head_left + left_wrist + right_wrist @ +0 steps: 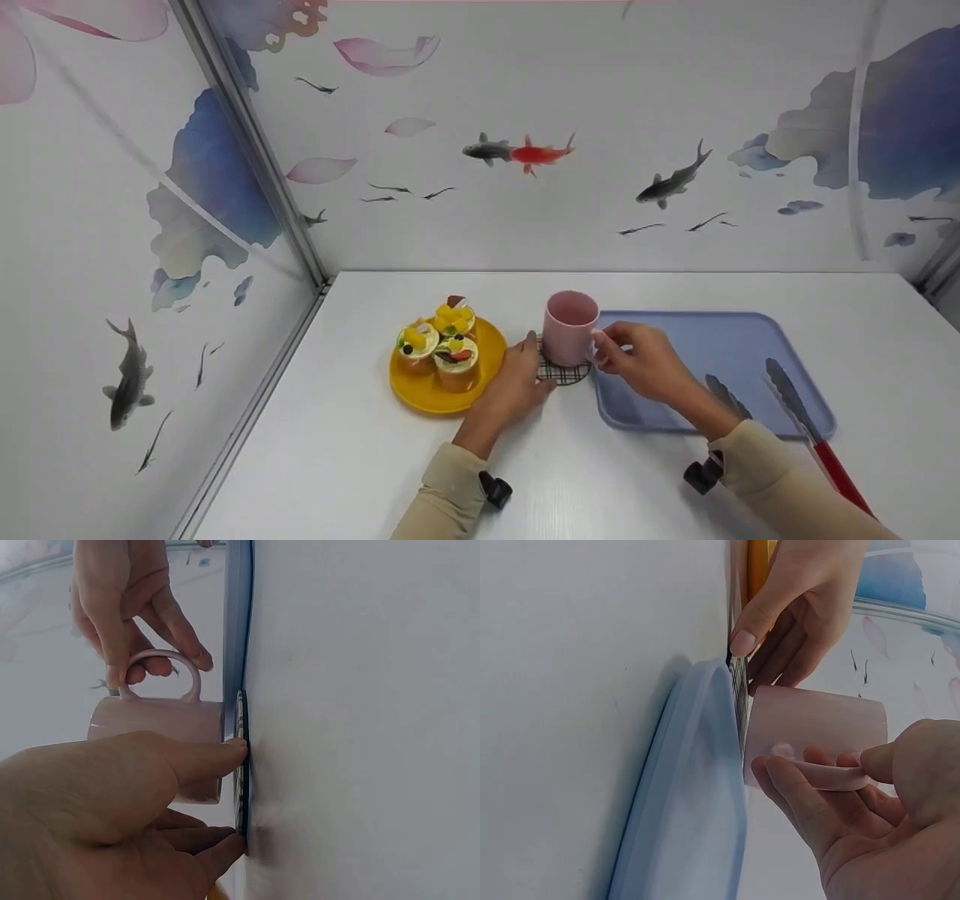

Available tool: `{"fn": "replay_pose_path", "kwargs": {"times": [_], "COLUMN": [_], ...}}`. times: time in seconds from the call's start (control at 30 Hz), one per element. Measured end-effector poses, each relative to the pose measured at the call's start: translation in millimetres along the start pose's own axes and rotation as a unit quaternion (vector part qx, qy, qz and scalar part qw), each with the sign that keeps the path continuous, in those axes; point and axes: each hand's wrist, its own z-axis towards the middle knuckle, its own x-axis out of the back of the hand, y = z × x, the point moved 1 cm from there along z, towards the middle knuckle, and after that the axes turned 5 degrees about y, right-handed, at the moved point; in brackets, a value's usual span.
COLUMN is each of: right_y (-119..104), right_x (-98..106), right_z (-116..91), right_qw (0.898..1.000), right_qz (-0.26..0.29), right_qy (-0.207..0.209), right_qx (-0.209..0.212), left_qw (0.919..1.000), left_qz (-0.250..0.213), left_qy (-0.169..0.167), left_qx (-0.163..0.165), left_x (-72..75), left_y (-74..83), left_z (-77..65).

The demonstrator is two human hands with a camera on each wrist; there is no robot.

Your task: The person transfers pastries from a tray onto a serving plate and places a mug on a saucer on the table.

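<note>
A pink mug point(568, 334) is held upright by its handle in my right hand point(645, 360); thumb and fingers pinch the handle point(161, 656). Under it lies a round coaster point(568, 374) with a dark grid pattern. The left wrist view shows a narrow gap between the mug's base and the coaster. My left hand point(514, 382) grips the coaster's left side at its rim, thumb on the near edge and fingers on the far edge. The coaster's left part is hidden behind that hand in the head view.
Left of the hands stands a yellow plate point(480, 337) with several fruit-topped dessert cups point(456, 360). A blue tray point(697, 334) lies at the right, close beside the coaster. Red-handled tongs point(840, 472) rest across its front edge, partly behind the right forearm. Printed walls point(480, 232) border the table.
</note>
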Motion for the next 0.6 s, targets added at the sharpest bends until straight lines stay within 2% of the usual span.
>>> {"fn": "replay_pose_path", "kwargs": {"times": [0.13, 0.6], "right_y": [0.7, -0.2], "right_x": [-5.5, -13.9], "right_z": [-0.8, 0.6], "right_qw": [1.0, 1.0], "right_qz": [0.009, -0.011], "right_qy": [-0.001, 0.01], "right_qx": [0.005, 0.005], "left_qw": [1.0, 0.9998], "left_qz": [-0.004, -0.009], "left_qy": [0.004, 0.012], "left_qx": [-0.002, -0.014], "left_x": [-0.1, 0.1], "left_y": [0.6, -0.6], "left_z": [-0.4, 1.2]}}
